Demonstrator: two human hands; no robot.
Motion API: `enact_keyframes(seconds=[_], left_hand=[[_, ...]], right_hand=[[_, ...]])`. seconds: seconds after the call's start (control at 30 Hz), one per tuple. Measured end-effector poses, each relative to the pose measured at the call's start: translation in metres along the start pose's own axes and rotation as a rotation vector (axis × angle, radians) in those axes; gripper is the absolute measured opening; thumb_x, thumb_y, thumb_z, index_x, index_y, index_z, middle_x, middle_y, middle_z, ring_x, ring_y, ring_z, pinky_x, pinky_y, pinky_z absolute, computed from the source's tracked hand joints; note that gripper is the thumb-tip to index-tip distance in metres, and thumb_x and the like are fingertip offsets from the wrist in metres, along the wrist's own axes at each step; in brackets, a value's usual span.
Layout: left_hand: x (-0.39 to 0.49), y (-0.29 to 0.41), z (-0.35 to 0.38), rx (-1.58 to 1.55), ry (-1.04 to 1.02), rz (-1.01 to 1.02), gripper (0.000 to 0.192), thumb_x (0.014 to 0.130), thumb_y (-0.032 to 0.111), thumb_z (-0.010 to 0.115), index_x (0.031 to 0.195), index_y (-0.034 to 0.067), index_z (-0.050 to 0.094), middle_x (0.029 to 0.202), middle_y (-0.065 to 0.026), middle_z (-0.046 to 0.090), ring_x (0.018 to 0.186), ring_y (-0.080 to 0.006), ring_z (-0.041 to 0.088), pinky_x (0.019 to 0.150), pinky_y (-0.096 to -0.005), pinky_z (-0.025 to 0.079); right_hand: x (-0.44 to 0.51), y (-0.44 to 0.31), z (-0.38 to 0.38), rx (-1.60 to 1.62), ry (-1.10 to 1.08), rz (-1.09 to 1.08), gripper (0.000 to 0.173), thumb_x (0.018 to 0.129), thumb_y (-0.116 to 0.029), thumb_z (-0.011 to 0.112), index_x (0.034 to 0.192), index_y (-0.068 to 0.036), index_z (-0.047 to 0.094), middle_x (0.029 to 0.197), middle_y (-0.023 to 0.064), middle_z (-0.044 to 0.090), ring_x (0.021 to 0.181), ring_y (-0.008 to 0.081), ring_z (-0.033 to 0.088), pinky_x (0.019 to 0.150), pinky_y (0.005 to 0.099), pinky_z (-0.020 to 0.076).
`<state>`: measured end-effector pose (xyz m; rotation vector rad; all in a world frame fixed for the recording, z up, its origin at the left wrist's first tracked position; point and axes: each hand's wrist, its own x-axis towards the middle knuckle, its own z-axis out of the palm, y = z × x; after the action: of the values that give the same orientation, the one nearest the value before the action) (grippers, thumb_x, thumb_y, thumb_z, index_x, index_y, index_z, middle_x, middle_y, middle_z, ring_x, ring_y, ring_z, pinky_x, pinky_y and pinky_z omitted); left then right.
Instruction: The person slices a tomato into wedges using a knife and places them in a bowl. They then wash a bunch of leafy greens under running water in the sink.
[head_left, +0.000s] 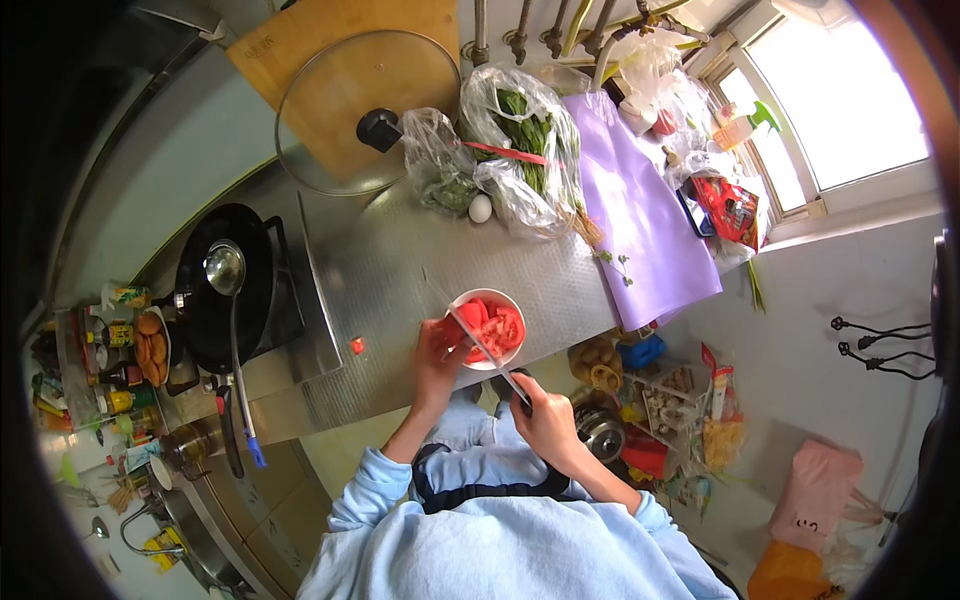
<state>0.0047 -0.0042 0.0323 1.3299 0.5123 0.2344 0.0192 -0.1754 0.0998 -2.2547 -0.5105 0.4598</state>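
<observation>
A white bowl (496, 291) of cut tomato pieces (504, 330) stands near the front edge of the steel counter. My right hand (549, 421) grips the dark handle of a kitchen knife (489, 354), whose blade slants over the bowl towards the far left. At the bowl's left side, my left hand (436, 361) has its fingers around a red tomato piece (451, 331), close to the blade. The blade and fingers partly cover that piece, so whether they touch cannot be seen. One small tomato bit (357, 345) lies on the counter to the left.
A black wok (206, 315) with a steel ladle (225, 268) sits on the left. Behind the bowl are an egg (480, 208), bagged leafy greens (525, 135) and a glass lid (330, 97) against a wooden board (420, 22). Purple sheeting (637, 217) hangs over the counter's right end.
</observation>
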Motion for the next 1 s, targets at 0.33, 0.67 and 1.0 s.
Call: enact_keyframes(seconds=[0.33, 0.67, 1.0], left_hand=[[-0.005, -0.026, 0.005, 0.087, 0.085, 0.079, 0.044, 0.073, 0.005, 0.07, 0.107, 0.005, 0.043, 0.102, -0.0043, 0.051, 0.095, -0.0135, 0.052, 0.078, -0.0248, 0.045], [-0.013, -0.047, -0.005, 0.542, 0.045, 0.473, 0.057, 0.062, 0.005, 0.076, 0.109, 0.002, 0.044, 0.107, -0.0155, 0.05, 0.098, -0.0305, 0.053, 0.082, -0.0367, 0.046], [0.003, -0.029, -0.013, 0.74, -0.347, 0.998, 0.058, 0.062, 0.002, 0.074, 0.11, 0.003, 0.042, 0.115, -0.0182, 0.046, 0.105, -0.0372, 0.047, 0.087, -0.0423, 0.043]], right_hand=[[0.007, -0.004, 0.01, -0.006, -0.012, 0.079, 0.027, 0.074, -0.012, 0.059, 0.099, -0.005, 0.051, 0.058, 0.0197, 0.056, 0.055, 0.0374, 0.056, 0.051, 0.0453, 0.0449], [0.0, 0.007, 0.008, 0.131, -0.12, 0.193, 0.02, 0.075, -0.007, 0.056, 0.092, 0.003, 0.056, 0.053, 0.02, 0.052, 0.053, 0.0342, 0.058, 0.05, 0.0387, 0.0447], [0.017, 0.02, 0.007, 0.211, -0.093, 0.239, 0.012, 0.075, -0.007, 0.054, 0.076, 0.005, 0.056, 0.054, 0.0203, 0.053, 0.051, 0.03, 0.059, 0.049, 0.0358, 0.043]])
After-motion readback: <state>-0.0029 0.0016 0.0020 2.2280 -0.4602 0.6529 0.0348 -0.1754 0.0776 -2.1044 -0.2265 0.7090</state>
